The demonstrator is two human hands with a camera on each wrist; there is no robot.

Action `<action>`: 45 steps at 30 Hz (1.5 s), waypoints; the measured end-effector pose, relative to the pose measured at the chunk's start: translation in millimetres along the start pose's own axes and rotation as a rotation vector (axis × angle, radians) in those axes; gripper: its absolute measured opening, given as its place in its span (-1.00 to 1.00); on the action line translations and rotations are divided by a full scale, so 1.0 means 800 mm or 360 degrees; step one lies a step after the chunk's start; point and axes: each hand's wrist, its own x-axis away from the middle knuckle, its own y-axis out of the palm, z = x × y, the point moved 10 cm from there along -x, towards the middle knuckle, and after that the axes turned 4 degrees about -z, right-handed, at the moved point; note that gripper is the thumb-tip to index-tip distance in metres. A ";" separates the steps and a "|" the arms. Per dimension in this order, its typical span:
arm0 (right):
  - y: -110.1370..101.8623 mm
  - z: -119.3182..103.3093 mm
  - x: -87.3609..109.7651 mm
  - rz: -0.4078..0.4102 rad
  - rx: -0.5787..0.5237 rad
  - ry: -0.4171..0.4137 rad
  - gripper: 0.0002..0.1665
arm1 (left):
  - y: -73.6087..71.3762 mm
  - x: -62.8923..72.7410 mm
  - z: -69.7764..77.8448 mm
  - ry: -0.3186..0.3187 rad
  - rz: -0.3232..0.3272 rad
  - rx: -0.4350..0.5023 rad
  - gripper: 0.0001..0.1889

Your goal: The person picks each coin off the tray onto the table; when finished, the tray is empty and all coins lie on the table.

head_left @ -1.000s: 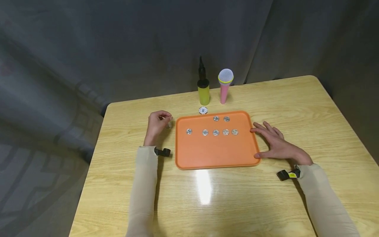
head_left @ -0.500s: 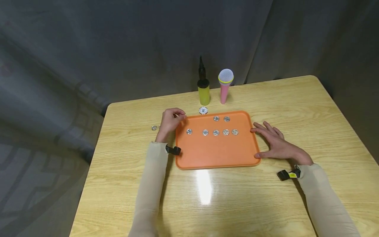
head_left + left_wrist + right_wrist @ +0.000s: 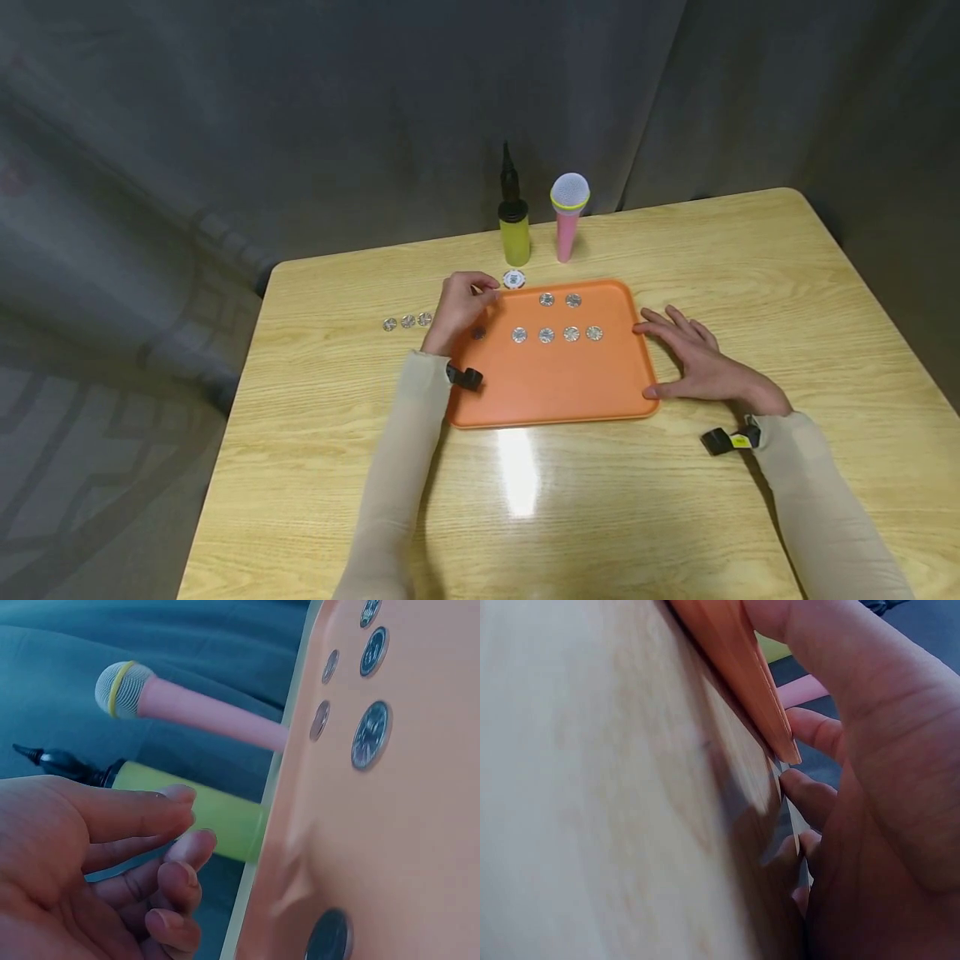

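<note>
My left hand (image 3: 463,307) hovers over the tray's back left part, thumb and forefinger held loosely towards each other. In the left wrist view nothing shows between these fingertips (image 3: 180,796). Below lies the orange tray (image 3: 540,392) with two rows of silver coins; the front row's leftmost coin (image 3: 478,333) sits in the hand's shadow. Left of the tray, three coins (image 3: 408,321) form a row on the table. My right hand (image 3: 693,362) spreads along the tray's right edge, thumb (image 3: 769,615) at the near corner and forefinger (image 3: 817,731) farther along the rim.
Behind the tray lies a white poker chip (image 3: 513,279), close to the left fingertips. Past it stand a yellow-green hand pump (image 3: 515,237) with a black nozzle and a pink toy microphone (image 3: 567,221). The wooden table (image 3: 615,508) ends at a grey curtain (image 3: 390,125).
The left hand has moved right, from the coins on the table to above the tray, uncovering the row of three coins. The right hand keeps its place at the tray's edge.
</note>
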 end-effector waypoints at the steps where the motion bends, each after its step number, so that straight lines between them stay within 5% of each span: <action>1: 0.000 0.000 0.000 -0.0001 0.0000 -0.0001 0.09 | 0.003 -0.001 0.001 -0.0003 -0.0007 -0.0005 -0.86; 18: 0.002 0.002 -0.003 -0.0004 -0.0002 0.0023 0.09 | 0.043 -0.019 0.015 -0.0022 -0.0084 0.0032 -0.84; 29: 0.004 0.005 -0.002 -0.0025 -0.0028 0.0033 0.08 | 0.078 -0.029 0.025 0.0018 -0.0217 -0.0226 -0.83; 35: 0.004 0.004 -0.002 -0.0024 -0.0037 0.0027 0.07 | 0.088 -0.030 0.034 0.0045 -0.0202 -0.0339 -0.91; 40: 0.002 0.003 -0.002 -0.0015 -0.0025 0.0017 0.07 | 0.095 -0.030 0.041 0.0052 -0.0186 -0.0421 -0.54; 45: 0.002 0.001 -0.001 -0.0014 -0.0023 0.0017 0.07 | 0.102 -0.029 0.042 0.0004 -0.0173 -0.0547 -0.45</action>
